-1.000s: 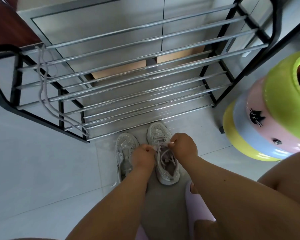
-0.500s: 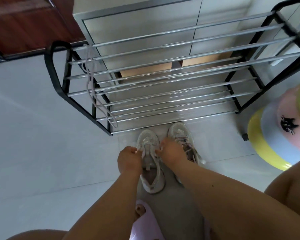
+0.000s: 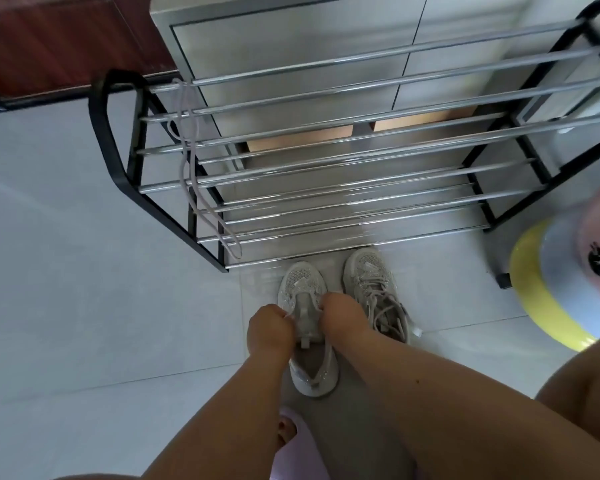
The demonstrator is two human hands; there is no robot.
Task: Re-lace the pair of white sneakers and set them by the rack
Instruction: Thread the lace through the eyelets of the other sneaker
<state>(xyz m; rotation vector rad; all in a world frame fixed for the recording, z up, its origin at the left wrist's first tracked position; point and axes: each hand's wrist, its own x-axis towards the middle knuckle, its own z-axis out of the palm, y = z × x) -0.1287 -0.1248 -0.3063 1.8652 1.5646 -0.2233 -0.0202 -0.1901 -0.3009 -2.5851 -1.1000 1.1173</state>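
Pale floor tiles (image 3: 101,323) carry two white sneakers just in front of the shoe rack (image 3: 326,188). Both hands sit on the unlaced sneaker (image 3: 307,327), left hand (image 3: 269,329) and right hand (image 3: 343,317) pinching its sides with curled fingers. It points toe-first at the rack. The spare lace (image 3: 191,174) hangs far-left, nearer the left hand. The laced sneaker (image 3: 374,289) lies beside it.

Pale grey mesh-cloth sneakers (image 3: 305,327) with glittery trim and woven fabric laces. Shoe rack (image 3: 326,188) of glossy chromed metal rails in a black matt-painted frame; a loose grey woven shoelace (image 3: 191,174) draped over it. Smooth, faintly glossy pale floor tiles (image 3: 84,306). Glossy plastic stools (image 3: 551,289), yellow, blue and pink. Dark reddish polished wood panel (image 3: 56,43).
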